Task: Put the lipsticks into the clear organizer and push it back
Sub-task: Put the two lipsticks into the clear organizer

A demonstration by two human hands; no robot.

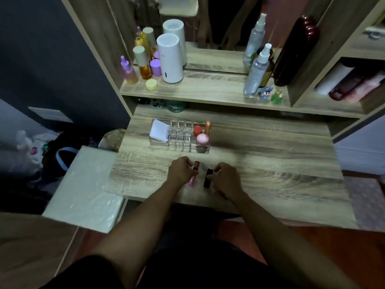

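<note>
- The left hand (181, 170) is closing on the pink lipstick (193, 174), fingers at its dark cap; whether it grips or only touches, I cannot tell.
- The right hand (226, 177) has its fingertips on the black lipstick (207, 177); whether that grip is firm is just as unclear.
- Both lipsticks lie on the desk (270, 163) between the 2 hands, near each other, long axes running roughly away from the person.
- The clear organizer (181, 134) sits straight beyond both grips, further back on the desk, slightly nearer the left hand.
- Its middle cells look empty; a white pouch (159, 130) fills the left end and a red-capped jar (197, 130), a pink-capped jar (202, 139) and an orange tube (208, 127) the right.
- The cell walls are hard to trace in the dim light, and the palms hide the fingers' contact.
</note>
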